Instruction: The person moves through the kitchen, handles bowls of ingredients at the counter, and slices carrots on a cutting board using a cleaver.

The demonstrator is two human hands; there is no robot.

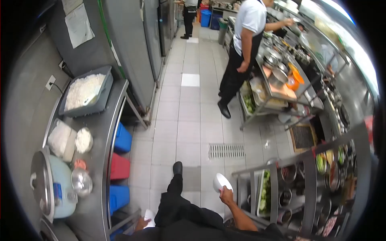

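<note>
Low in the head view, my right hand (226, 196) is closed on the rim of a white bowl (219, 182), which is tilted beside my right leg. My left hand (141, 223) grips a white dish (150, 217) at the bottom edge; its shape is partly cut off by my dark clothing, and I cannot tell whether it is also a bowl. Both hands hang low, over the tiled floor (165, 136). The left one is near the steel table's leg, the right one close to a metal rack (277, 193).
On the left steel table (105, 132) stand a grey tub of rice (85, 91), a rice cooker (60, 188) and a metal bowl (82, 181). A person in black trousers (237, 60) is at the right counter; another person (189, 18) stands farther up the aisle. A floor drain (226, 151) lies ahead.
</note>
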